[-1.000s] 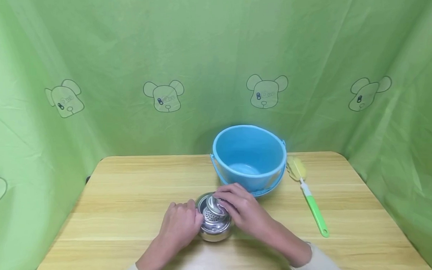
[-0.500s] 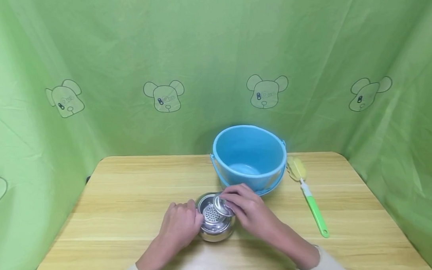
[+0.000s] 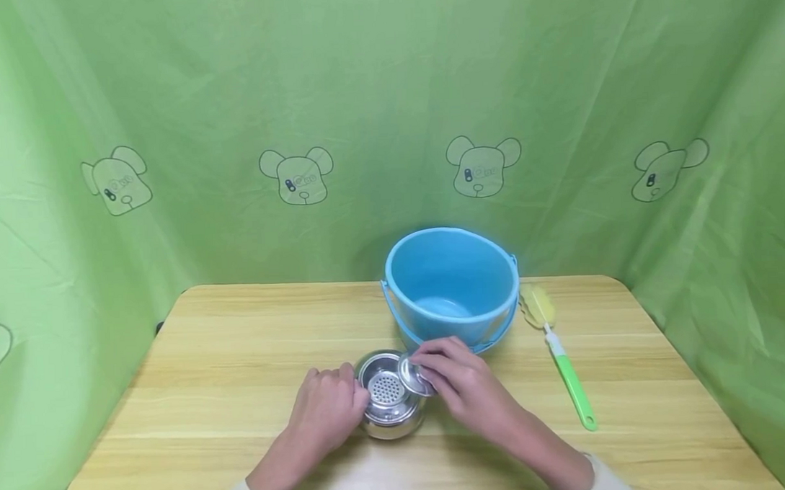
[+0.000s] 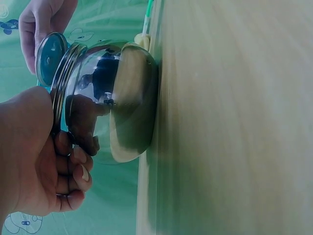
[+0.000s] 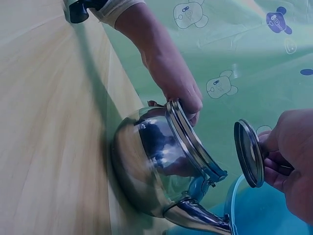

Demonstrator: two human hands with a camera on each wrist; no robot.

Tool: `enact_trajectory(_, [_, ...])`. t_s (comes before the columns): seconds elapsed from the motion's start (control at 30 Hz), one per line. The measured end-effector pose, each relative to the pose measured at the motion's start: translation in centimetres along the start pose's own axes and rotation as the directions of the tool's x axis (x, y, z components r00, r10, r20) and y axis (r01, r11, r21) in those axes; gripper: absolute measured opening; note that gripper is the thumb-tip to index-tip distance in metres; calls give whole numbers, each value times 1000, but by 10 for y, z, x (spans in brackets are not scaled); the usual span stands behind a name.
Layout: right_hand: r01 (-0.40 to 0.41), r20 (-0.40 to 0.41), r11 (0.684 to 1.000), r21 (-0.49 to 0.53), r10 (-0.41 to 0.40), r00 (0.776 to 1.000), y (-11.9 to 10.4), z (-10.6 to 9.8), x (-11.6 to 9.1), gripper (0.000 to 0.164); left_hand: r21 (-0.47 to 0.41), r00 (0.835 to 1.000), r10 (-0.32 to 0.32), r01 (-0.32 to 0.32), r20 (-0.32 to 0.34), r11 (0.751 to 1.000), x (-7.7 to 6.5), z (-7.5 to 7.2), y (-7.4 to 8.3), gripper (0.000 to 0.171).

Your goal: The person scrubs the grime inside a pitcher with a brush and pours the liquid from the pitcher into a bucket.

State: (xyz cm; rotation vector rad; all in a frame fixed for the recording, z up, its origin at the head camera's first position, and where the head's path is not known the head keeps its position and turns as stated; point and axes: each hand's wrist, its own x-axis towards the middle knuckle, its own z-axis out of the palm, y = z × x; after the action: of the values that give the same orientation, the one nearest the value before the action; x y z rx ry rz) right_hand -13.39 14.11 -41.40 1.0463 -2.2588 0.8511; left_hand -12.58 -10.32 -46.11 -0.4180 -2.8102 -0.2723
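Observation:
A shiny steel teapot (image 3: 392, 427) stands upright on the table, with a perforated strainer (image 3: 386, 388) visible inside its mouth. My left hand (image 3: 329, 406) grips it at its left side by the rim, fingers curled; the handle itself is hidden by the hand. Pinched in the fingers of my right hand (image 3: 469, 386) is the round steel lid (image 3: 415, 377), tilted at the right of the mouth. In the right wrist view, a gap shows between the lid (image 5: 248, 154) and the teapot's rim, and the spout (image 5: 195, 215) points toward the bucket.
Behind the teapot stands a blue bucket (image 3: 404, 309), its handle lowered at the front. A sponge brush (image 3: 568, 372) with a green handle lies right of it on the wooden table (image 3: 240, 344). A green curtain (image 3: 374, 80) hangs around the table.
My right hand has moved the lid to the right, away from the teapot's mouth, and more of the strainer shows. The left hand has stayed in place on the teapot.

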Motion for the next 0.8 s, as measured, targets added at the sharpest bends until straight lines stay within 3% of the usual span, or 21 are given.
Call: enact_trajectory(0.8, [-18, -5, 999, -41, 18, 1000, 6, -12, -15, 31, -4, 1000, -8, 8, 7, 1000, 0, 0, 0, 24])
